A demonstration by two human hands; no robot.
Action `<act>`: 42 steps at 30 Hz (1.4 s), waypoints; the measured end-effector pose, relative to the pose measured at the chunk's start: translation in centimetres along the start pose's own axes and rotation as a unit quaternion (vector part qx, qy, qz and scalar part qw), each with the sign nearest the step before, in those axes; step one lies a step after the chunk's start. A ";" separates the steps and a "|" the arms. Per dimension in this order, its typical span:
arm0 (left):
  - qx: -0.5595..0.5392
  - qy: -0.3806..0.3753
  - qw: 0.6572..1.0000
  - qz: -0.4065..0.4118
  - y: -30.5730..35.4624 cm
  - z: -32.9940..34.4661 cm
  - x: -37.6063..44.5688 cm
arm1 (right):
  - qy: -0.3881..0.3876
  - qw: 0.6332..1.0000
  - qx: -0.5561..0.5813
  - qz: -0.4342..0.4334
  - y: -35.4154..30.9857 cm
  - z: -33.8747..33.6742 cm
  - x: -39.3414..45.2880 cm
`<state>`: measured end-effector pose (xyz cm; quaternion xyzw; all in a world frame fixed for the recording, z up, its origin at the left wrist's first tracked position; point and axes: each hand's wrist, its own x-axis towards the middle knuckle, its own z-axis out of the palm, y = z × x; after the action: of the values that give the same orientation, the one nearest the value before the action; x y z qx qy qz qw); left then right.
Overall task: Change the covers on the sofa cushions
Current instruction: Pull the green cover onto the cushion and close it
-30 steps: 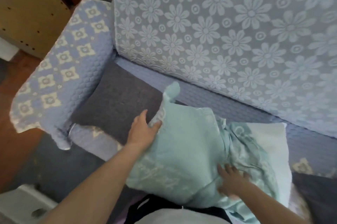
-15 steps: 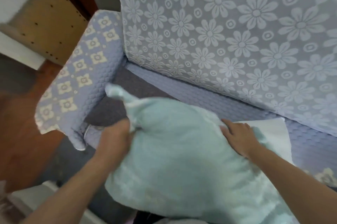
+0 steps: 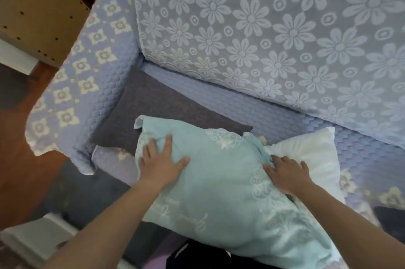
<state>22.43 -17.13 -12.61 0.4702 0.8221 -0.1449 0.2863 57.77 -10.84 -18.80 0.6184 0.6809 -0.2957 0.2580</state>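
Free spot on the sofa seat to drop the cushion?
Free: quilted lavender seat strip between floral backrest cover and white pillow insert. Crowded: armrest end, grey cushion under mint-green covered cushion, both hands (left hand, right hand) on it.

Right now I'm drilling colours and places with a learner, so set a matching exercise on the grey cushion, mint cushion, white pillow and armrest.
Things:
1. grey cushion
2. mint cushion
3. white pillow
4. armrest

Descriptions:
A. under both hands
B. far left, flower squares
C. flat on the seat by the armrest
D. bare, right of the mint one

Pairs: 1-C, 2-A, 3-D, 4-B
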 end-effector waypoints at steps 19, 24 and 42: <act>0.135 0.219 0.920 0.297 5.0 6.1 4.6 | 0.163 0.894 0.282 0.308 8.3 5.9 -0.6; -0.154 0.166 0.973 -0.046 -1.0 4.4 2.6 | 0.112 0.852 0.390 0.330 8.0 9.0 -0.1; -0.410 0.249 0.847 0.229 14.8 -7.1 -10.7 | 0.443 0.623 0.603 0.228 22.9 -2.5 -23.0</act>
<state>36.95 -13.30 -0.05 0.5052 0.7192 0.3972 0.2643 82.89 -23.50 -2.53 0.8274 0.2190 -0.2620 -0.4459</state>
